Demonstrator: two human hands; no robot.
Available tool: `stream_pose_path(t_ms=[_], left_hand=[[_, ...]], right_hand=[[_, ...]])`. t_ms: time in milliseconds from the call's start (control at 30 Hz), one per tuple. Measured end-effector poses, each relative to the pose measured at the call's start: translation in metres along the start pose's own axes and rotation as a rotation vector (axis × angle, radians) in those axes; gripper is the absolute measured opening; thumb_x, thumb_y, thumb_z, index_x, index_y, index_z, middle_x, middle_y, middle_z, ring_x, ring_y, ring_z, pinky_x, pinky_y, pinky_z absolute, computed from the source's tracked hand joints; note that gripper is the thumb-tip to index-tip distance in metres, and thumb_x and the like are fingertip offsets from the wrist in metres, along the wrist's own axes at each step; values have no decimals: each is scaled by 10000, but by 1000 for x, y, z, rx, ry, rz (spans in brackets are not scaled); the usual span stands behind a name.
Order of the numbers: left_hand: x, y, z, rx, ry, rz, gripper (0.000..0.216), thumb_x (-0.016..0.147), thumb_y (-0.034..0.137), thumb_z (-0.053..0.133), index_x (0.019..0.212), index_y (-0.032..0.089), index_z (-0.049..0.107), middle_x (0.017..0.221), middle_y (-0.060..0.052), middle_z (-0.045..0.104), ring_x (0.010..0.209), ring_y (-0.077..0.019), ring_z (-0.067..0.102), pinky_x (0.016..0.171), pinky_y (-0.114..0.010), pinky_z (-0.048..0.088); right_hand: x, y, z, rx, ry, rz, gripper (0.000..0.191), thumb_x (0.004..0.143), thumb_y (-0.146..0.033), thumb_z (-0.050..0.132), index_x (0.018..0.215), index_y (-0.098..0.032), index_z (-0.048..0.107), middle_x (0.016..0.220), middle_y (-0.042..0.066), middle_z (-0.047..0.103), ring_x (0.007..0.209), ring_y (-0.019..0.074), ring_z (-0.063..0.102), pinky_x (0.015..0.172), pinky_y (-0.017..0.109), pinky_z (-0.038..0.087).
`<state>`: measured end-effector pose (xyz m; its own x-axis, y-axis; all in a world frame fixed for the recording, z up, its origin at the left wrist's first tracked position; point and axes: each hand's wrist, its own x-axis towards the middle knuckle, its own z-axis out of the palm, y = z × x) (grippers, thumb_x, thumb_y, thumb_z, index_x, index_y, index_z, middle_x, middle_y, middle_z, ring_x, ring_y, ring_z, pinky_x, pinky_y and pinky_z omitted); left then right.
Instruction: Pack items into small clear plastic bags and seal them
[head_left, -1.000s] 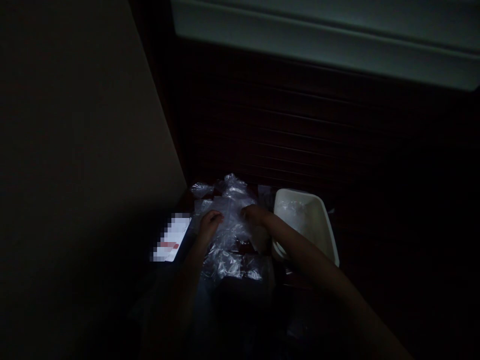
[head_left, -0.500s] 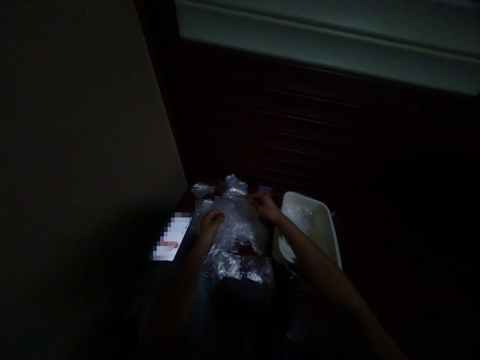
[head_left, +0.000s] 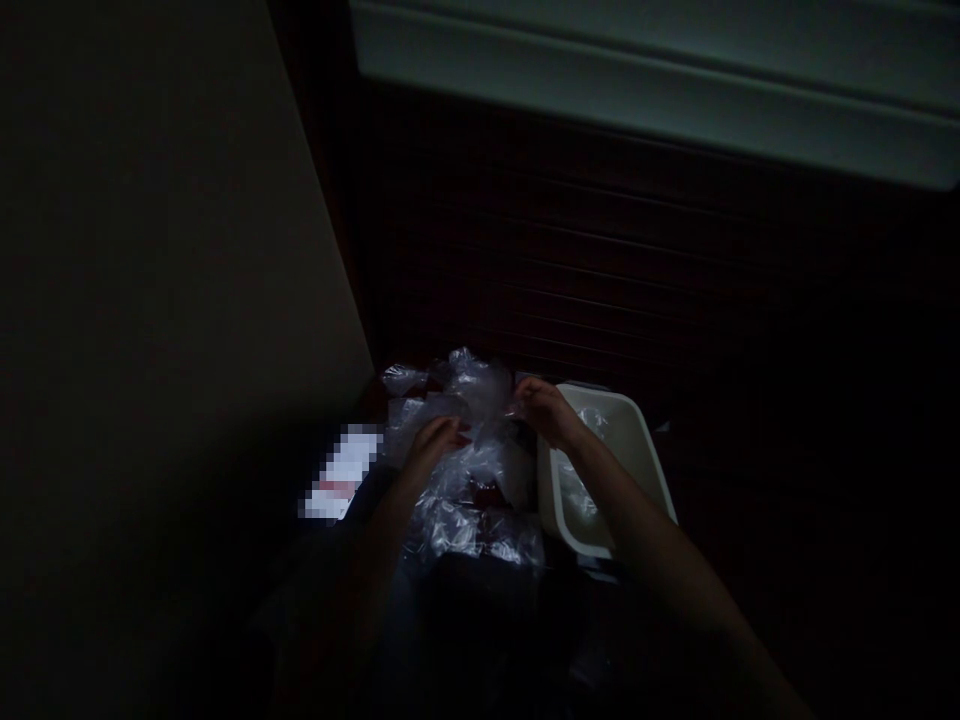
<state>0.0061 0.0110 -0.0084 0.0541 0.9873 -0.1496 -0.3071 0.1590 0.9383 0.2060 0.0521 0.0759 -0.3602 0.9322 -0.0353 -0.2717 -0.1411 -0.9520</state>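
Note:
The scene is very dark. A heap of clear plastic bags (head_left: 469,500) lies in front of me, some with dark red contents. My left hand (head_left: 435,440) rests on the heap with fingers curled, pinching plastic. My right hand (head_left: 544,410) is raised at the heap's far right, fingers closed on a clear plastic bag (head_left: 487,395) stretched between both hands. A white rectangular tub (head_left: 637,455) stands just right of the heap, under my right forearm, with clear plastic inside.
A white and red paper or card (head_left: 341,485) lies to the left of the heap. A pale wall panel (head_left: 172,300) rises on the left. Dark slatted wood (head_left: 637,270) fills the back, with a pale ledge (head_left: 637,80) above.
My right hand has lifted from the middle of the heap up and to the right, pulling a clear bag with it. My left hand shifted slightly right. The tub now sits a little closer.

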Motion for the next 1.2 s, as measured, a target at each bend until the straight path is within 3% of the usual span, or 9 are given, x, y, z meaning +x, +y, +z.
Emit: stream_pose_path(t_ms=[200, 333, 433, 633, 900, 1033, 1200], left_hand=[[5, -11, 1, -240, -99, -154, 447, 769, 508, 517, 1077, 185, 525, 1143, -138, 585, 842, -215, 635, 852, -411, 454], [8, -14, -1, -343, -111, -155, 482, 774, 534, 500, 1131, 210, 494, 1220, -138, 541, 932, -239, 618, 901, -433, 432], [6, -13, 0, -370, -114, -128, 459, 763, 471, 557, 1141, 221, 489, 1203, -122, 551, 933, -241, 618, 930, -453, 411], [-3, -10, 7, -332, -170, -84, 373, 765, 359, 596, 1092, 191, 531, 1088, -112, 606, 985, -225, 599, 981, -429, 371], [-3, -14, 10, -202, -124, -43, 289, 720, 314, 647, 983, 209, 588, 1003, -67, 620, 932, -194, 598, 900, -376, 436], [3, -18, 11, -85, -77, -48, 293, 681, 329, 676, 923, 182, 600, 937, -58, 622, 829, -168, 595, 761, -305, 460], [4, -16, 11, 26, -2, -26, 239, 660, 375, 669, 766, 172, 603, 737, -28, 588, 688, -144, 550, 622, -262, 427]], right_hand=[[9, 7, 4, -308, -50, 86, 140, 494, -116, 384, 548, -168, 502, 543, -5, 465, 526, 110, 403, 516, 221, 335], [10, 8, 4, -403, -159, 131, 137, 511, -111, 383, 532, -161, 509, 521, -4, 480, 514, 106, 414, 504, 213, 326], [11, 10, 5, -479, -246, 148, 137, 555, -114, 412, 543, -149, 543, 532, -6, 518, 522, 99, 436, 519, 206, 336], [13, 15, 5, -555, -279, 82, 105, 634, -148, 477, 615, -140, 580, 572, -16, 538, 561, 94, 475, 567, 209, 373], [14, 30, 5, -819, -380, 10, 181, 680, -121, 524, 811, -147, 647, 703, 3, 621, 648, 112, 546, 648, 242, 437], [14, 31, 6, -807, -470, -12, 220, 701, -109, 524, 870, -157, 655, 809, 25, 662, 744, 134, 584, 719, 270, 457], [14, 33, 4, -780, -449, 3, 228, 721, -136, 531, 923, -136, 636, 805, 36, 659, 743, 136, 592, 724, 282, 466]])
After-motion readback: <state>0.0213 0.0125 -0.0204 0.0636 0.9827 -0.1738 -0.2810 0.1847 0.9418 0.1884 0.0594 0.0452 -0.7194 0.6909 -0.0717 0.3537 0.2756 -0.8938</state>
